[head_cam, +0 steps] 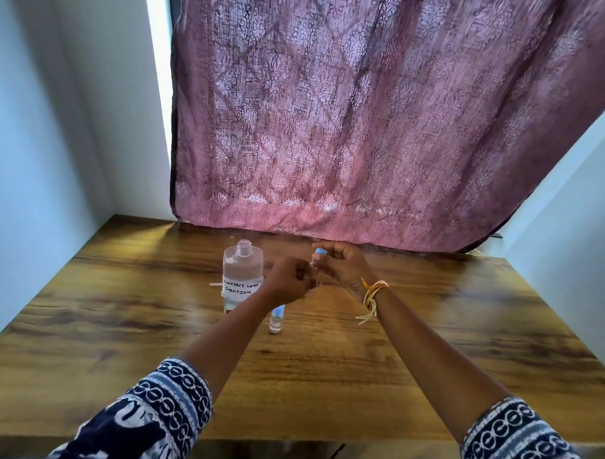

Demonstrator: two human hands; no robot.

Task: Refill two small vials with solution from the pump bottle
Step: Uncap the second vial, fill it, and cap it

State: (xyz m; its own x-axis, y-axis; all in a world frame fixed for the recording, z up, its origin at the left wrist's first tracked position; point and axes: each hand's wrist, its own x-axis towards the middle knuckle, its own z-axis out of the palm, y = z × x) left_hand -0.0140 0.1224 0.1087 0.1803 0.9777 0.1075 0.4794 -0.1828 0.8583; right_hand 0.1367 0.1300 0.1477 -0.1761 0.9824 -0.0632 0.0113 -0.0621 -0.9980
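A clear bottle (242, 276) with a hand-written label "contact lens solution" stands open-necked on the wooden table (126, 321), its pump top off. Just right of it my left hand (289, 281) is curled around something small that I cannot make out. My right hand (343, 265) pinches a pale blue piece (319, 252), a cap or pump top, with a thin white stem reaching down toward the left hand. A small vial (277, 319) with a blue cap stands on the table below my left wrist. The other vial is hidden, perhaps inside my left hand.
A pink patterned curtain (376, 123) hangs behind the table's far edge. White walls close in on the left (44, 135) and right (569, 237). A thin white stick (215, 284) lies left of the bottle. The table's near edge runs just under my sleeves.
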